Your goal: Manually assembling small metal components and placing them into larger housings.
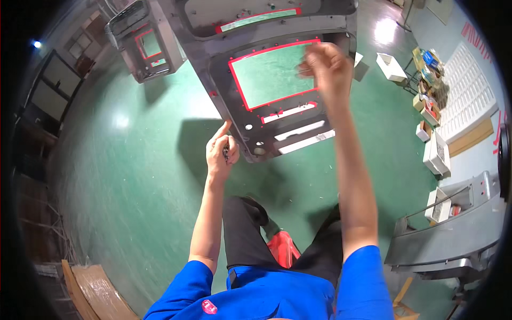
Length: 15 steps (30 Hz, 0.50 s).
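A large grey metal panel (237, 114) with red-edged rectangular cutouts stands in front of me on the green floor. My left hand (221, 152) is at the panel's lower left edge, index finger stretched up along it, the other fingers curled around small dark screws. My right hand (326, 66) is raised against the panel's upper right, beside the big red-framed opening, fingers pinched together; it is blurred and what it pinches is too small to tell.
A second grey panel (144, 45) stands at the back left. White boxes (390, 66) and cluttered cartons (429, 80) sit at the right, with a grey metal part (453, 234) at the lower right. Wooden boards (90, 288) lie at the lower left. A red object (282, 248) is by my feet.
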Motion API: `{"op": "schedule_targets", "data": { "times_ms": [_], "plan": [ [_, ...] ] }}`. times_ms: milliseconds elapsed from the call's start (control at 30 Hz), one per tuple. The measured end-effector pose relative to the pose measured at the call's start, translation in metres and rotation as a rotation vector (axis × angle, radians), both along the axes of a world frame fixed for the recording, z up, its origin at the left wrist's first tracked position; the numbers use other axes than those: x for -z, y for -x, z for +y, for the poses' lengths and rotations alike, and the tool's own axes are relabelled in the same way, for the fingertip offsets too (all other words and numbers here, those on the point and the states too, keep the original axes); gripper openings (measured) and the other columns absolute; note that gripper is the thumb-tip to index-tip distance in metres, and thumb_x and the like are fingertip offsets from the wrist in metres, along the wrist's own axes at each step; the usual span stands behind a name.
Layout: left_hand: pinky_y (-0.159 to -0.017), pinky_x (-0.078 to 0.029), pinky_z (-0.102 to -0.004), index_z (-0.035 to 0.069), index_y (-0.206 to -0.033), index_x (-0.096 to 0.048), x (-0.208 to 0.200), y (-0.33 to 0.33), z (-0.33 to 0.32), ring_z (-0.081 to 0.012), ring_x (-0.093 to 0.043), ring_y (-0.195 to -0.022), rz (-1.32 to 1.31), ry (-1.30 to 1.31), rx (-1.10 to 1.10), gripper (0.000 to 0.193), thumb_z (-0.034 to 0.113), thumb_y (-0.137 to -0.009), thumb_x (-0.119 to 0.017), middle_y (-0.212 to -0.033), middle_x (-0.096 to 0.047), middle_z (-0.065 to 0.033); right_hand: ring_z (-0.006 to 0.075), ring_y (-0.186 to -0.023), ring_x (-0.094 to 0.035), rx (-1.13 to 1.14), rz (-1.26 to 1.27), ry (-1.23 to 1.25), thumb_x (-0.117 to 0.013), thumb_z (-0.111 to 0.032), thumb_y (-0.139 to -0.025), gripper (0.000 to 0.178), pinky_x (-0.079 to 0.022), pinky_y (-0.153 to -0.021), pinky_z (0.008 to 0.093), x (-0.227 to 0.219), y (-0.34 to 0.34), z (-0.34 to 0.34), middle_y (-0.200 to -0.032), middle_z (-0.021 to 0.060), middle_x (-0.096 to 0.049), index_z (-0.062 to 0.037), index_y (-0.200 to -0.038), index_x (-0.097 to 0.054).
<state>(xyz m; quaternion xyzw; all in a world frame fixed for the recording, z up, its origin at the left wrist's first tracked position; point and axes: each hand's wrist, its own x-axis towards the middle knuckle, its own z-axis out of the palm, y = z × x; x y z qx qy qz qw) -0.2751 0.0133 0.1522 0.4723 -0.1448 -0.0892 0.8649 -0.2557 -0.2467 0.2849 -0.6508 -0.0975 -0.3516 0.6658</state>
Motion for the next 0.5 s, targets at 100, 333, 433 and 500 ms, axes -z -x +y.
{"op": "schedule_targets", "data": {
  "times_ms": [100, 333, 433, 500],
  "plan": [
    [-0.036, -0.023, -0.0213, 0.001, -0.137, -0.041, -0.004, 0.007, -0.005, -0.0071, -0.027, -0.038, 0.012, -0.020, -0.014, 0.047, 0.009, -0.091, -0.037, -0.049, -0.032, 0.0015, 0.0144, -0.066, -0.067, 0.458, -0.140, 0.297, -0.066, -0.009, -0.080, 0.012, -0.050, -0.061, 0.0252, -0.032, -0.015, -0.050, -0.073, 0.0088, -0.069, -0.0002, -0.088, -0.069],
    [-0.036, -0.024, -0.0212, 0.002, -0.137, -0.041, -0.017, 0.028, -0.011, -0.0072, -0.027, -0.038, 0.031, -0.057, -0.058, 0.047, 0.008, -0.091, -0.037, -0.049, -0.032, 0.0017, 0.0190, -0.071, -0.068, 0.675, -0.081, 0.342, -0.069, -0.015, -0.072, 0.015, -0.050, -0.067, 0.0288, -0.047, -0.064, -0.095, -0.076, 0.0072, -0.071, -0.0062, -0.083, -0.072],
    [-0.037, -0.025, -0.0214, 0.003, -0.138, -0.041, -0.016, 0.032, -0.014, -0.0074, -0.028, -0.039, 0.013, -0.043, -0.048, 0.048, 0.008, -0.090, -0.038, -0.049, -0.034, 0.0015, 0.0193, -0.070, -0.068, 0.677, -0.032, 0.326, -0.070, -0.019, -0.072, 0.015, -0.050, -0.066, 0.0288, -0.050, -0.071, -0.093, -0.076, 0.0064, -0.071, -0.0080, -0.082, -0.073],
    [-0.037, -0.027, -0.0216, 0.006, -0.139, -0.041, -0.015, 0.035, -0.014, -0.0079, -0.031, -0.039, 0.002, -0.035, -0.036, 0.049, 0.007, -0.090, -0.037, -0.051, -0.037, 0.0009, 0.0195, -0.070, -0.068, 0.673, -0.041, 0.303, -0.071, -0.021, -0.071, 0.016, -0.050, -0.066, 0.0288, -0.050, -0.074, -0.091, -0.076, 0.0061, -0.071, -0.0089, -0.081, -0.074]
  ]
}}
